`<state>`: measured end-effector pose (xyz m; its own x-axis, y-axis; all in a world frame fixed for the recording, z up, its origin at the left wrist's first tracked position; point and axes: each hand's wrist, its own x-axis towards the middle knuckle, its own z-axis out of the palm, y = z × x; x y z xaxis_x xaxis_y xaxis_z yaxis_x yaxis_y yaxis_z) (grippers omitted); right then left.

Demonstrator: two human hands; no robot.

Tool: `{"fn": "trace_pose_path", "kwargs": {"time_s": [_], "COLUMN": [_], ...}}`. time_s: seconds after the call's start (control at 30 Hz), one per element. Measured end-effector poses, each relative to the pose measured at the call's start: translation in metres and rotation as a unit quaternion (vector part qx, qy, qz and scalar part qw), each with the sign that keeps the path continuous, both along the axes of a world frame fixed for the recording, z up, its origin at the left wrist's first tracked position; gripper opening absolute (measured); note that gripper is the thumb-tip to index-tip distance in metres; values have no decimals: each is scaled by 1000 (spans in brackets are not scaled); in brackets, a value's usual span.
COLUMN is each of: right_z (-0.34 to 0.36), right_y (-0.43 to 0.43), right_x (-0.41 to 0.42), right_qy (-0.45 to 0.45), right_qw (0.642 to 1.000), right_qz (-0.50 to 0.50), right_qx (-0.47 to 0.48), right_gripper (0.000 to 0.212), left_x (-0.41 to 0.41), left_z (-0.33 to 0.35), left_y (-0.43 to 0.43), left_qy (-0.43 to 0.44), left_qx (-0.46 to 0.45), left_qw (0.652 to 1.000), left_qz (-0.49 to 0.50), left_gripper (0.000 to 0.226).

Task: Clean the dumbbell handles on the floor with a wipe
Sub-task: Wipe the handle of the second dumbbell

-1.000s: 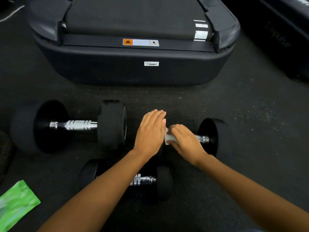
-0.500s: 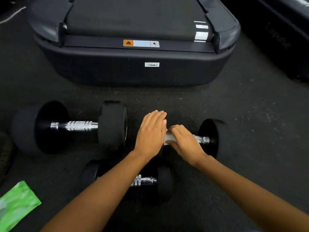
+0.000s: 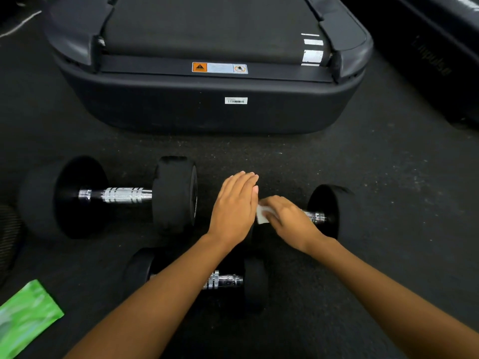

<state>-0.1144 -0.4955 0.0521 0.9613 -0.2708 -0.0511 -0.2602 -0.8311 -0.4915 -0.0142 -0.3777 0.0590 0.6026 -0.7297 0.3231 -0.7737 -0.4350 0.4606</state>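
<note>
Three black dumbbells with chrome handles lie on the dark floor. On the right dumbbell (image 3: 329, 211), my right hand (image 3: 290, 221) curls around the handle, holding a white wipe (image 3: 261, 215) against it. My left hand (image 3: 234, 206) lies flat with straight fingers on that dumbbell's left weight, which it hides. A larger dumbbell (image 3: 121, 195) lies to the left, untouched. A small dumbbell (image 3: 225, 279) lies nearer me, partly under my left forearm.
The rear end of a black treadmill (image 3: 207, 107) stands just beyond the dumbbells. A green wipe packet (image 3: 23, 317) lies at the lower left. Another dark machine (image 3: 435, 60) runs along the upper right.
My right hand with the wipe has shifted slightly along the handle. The left hand stays flat on the weight.
</note>
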Motion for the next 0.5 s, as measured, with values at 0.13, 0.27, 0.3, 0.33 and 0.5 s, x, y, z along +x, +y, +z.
{"fn": "trace_pose_path", "kwargs": {"time_s": [0.13,0.27,0.3,0.33,0.5], "right_z": [2,1,-1,-3,-5], "right_y": [-11,-2,2,5,5], "right_x": [-12,8,13,16,0], "right_qy": [16,44,49,49,8], "right_qw": [999,998,998,998,999], "right_qz": [-40,-43,-38,-32,-12], "right_qx": [2,-28,-28,-29,-31], "right_gripper": [33,27,26,24,30], "left_x": [1,0,0,0,0], "left_z": [-1,-3,-3,-4,-3], "left_y": [0,-1,-1,-1,0], "left_qy": [6,4,2,2,5], "left_qx": [-3,-12,-14,-17,-12], "left_qw": [1000,1000,1000,1000,1000], "left_qz": [0,1,2,2,-1], "left_gripper": [49,48,47,46,47]}}
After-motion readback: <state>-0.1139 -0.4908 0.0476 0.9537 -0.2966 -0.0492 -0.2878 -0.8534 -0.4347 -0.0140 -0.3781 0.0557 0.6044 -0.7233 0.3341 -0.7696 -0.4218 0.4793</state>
